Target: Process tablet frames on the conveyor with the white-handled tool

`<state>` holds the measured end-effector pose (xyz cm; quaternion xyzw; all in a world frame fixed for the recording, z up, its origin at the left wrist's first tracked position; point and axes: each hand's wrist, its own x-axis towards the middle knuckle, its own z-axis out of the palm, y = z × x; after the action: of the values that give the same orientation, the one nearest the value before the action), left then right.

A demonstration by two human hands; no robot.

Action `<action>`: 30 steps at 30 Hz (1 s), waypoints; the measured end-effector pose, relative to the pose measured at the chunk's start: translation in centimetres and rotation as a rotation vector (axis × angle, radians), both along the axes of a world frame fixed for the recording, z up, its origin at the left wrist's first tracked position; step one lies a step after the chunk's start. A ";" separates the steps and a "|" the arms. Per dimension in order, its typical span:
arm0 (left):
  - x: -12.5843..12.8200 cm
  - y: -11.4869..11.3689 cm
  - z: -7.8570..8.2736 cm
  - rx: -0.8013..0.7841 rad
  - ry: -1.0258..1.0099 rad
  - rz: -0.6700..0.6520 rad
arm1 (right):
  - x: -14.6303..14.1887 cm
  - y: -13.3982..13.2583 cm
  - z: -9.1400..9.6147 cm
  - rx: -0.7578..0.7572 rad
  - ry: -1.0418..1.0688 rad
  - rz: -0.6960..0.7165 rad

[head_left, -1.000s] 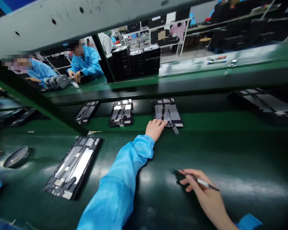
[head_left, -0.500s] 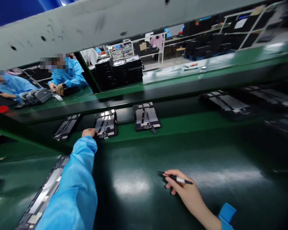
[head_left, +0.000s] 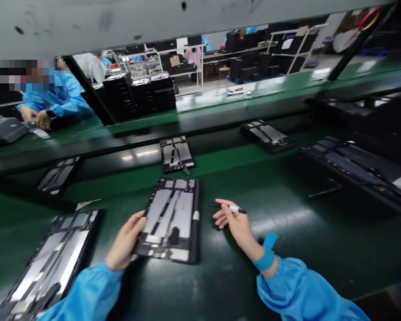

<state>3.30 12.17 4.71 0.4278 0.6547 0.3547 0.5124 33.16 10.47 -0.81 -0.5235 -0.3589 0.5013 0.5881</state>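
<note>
We work at a green assembly belt (head_left: pixel 254 187), a black-framed device housing (head_left: pixel 172 220) lying flat on it directly before us, its silver-grey inner panels crossed by dark strips. Our left hand (head_left: pixel 125 240) sits at the housing's lower left edge, fingers (head_left: pixel 137 220) extended against the frame; whether they grip it or merely rest there we cannot tell. Our right hand (head_left: pixel 235 220), just to the right of the housing and not touching it, has its fingers curled closed around a black pen with a white band (head_left: pixel 235 209). A blue cuff strap (head_left: pixel 270 243) sits loose at that wrist. Just left of the housing lies a second housing (head_left: pixel 50 267); a third (head_left: pixel 176 154) rests farther along the belt, a small tool (head_left: pixel 186 170) at its lower edge, and a fourth (head_left: pixel 354 167) lies to our right. Beyond a raised green-edged shelf (head_left: pixel 220 122), a co-worker in a blue smock (head_left: pixel 55 96) works with both hands near a grey device (head_left: pixel 6 129), and black crates (head_left: pixel 137 96) stand stacked behind.
</note>
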 end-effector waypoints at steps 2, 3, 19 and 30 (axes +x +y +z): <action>2.9 -1.4 -1.7 0.078 -0.032 -0.032 | 1.0 -0.5 0.3 0.023 -0.080 -0.007; 3.8 -1.7 -2.3 0.100 -0.044 -0.046 | 1.7 -0.9 0.4 0.029 -0.135 0.002; 4.9 -6.9 -2.8 0.615 0.640 -0.623 | 5.6 -5.9 1.1 0.088 -0.575 0.069; 7.0 -5.3 -1.7 0.772 0.644 -0.724 | -3.2 -4.8 2.8 0.480 -0.831 0.496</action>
<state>10.34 6.92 3.04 0.8628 0.4144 0.2228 0.1853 29.92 5.64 2.04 -0.4280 -0.7787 0.2796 0.3637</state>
